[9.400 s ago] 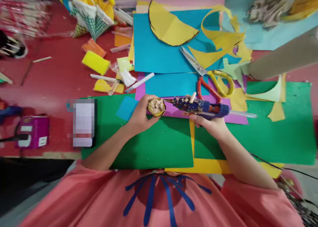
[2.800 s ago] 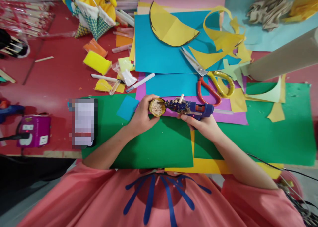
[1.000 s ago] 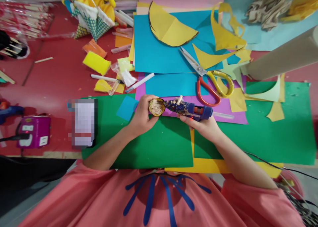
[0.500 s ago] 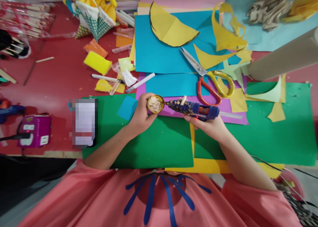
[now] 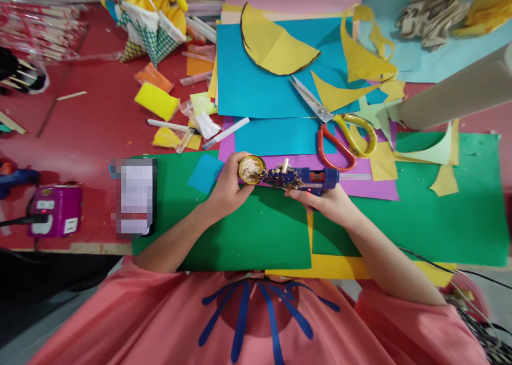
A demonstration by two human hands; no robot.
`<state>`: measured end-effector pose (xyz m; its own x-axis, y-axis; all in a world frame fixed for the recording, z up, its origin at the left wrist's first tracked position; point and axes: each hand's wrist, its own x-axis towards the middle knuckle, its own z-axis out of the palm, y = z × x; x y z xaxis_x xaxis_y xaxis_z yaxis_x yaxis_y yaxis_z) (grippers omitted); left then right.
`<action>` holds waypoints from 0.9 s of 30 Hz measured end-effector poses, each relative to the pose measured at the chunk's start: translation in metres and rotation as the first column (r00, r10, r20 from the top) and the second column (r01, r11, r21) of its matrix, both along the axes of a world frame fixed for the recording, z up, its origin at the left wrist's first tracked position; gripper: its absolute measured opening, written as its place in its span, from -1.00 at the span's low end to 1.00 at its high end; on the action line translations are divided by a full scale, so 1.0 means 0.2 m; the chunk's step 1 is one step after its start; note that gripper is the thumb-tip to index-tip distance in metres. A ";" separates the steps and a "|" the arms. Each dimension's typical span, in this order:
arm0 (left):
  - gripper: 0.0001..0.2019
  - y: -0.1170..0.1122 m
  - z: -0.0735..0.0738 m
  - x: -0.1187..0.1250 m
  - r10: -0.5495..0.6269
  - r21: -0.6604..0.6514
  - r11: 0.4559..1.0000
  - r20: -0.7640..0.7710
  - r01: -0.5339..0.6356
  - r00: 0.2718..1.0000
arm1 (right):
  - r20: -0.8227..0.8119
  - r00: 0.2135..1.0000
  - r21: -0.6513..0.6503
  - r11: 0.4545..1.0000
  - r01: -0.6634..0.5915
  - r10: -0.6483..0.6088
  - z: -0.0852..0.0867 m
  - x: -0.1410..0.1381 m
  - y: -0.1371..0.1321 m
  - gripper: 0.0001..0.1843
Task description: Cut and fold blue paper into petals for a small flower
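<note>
Red tabletop [image 5: 88,136] under a litter of coloured paper. At the centre, pinched by its yellow rim in the curled fingers of the left hand [image 5: 230,186]: a small round craft piece [image 5: 251,169], pale crumpled filling facing up, raised just over the near green sheet [image 5: 248,232]. Right beside that grip, wrapped firmly in the right hand [image 5: 330,202] from below: a blue glue gun [image 5: 304,177], lying nearly level, nozzle at the rim of the round piece, touching or just short impossible to tell; clear glue stick [image 5: 354,177] poking out of its back end, away from both hands. Directly beyond the two grips, a purple sheet [image 5: 372,186], then red-and-yellow-handled scissors [image 5: 340,136] with blades pointing away to the left. Farther beyond, a large blue sheet [image 5: 256,77] bearing a yellow half-circle [image 5: 276,48]. Beyond the left hand and slightly outward, a white marker [image 5: 226,133]. Well out past the left hand, a blurred phone [image 5: 136,197] on the green sheet's edge and a purple power strip [image 5: 56,210]. Far past the right hand, a cardboard tube [image 5: 456,96].
</note>
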<state>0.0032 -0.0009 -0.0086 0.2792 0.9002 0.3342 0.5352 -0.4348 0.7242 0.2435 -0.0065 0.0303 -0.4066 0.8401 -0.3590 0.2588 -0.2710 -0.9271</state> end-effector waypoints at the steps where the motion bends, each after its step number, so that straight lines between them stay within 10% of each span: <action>1: -0.58 0.00 0.00 0.00 0.000 0.004 1.000 0.005 0.000 1.000 | 0.003 1.000 0.005 1.000 0.004 -0.004 0.00 0.00 0.00 -0.64; 27: -0.49 -0.01 0.01 0.01 -0.061 -0.036 0.998 -0.102 0.057 0.993 | 0.076 0.997 0.099 0.995 -0.023 0.015 0.02 -0.01 -0.01 -0.64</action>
